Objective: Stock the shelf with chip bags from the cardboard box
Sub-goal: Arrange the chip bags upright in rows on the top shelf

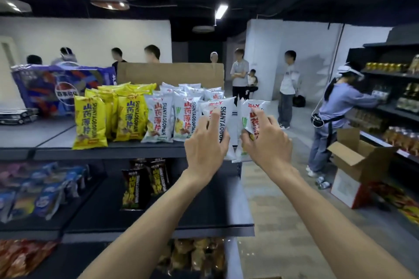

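My left hand [205, 142] grips a white chip bag [221, 111] held upright at the right end of the top shelf [95, 152]. My right hand [266, 140] grips another white chip bag [255, 112] just to the right of it, past the shelf's end. Behind them stand rows of white chip bags [158, 120] and, further left, yellow chip bags [90, 122]. A brown cardboard panel [170, 73] rises behind the rows. No box I draw from is in view.
A large blue drinks pack [56, 88] sits at the shelf's back left. Lower shelves hold dark bags [145, 181] and blue packs [43, 192]. To the right, a person [335, 118] stocks another shelf beside an open cardboard box [356, 163]. Several people stand at the back.
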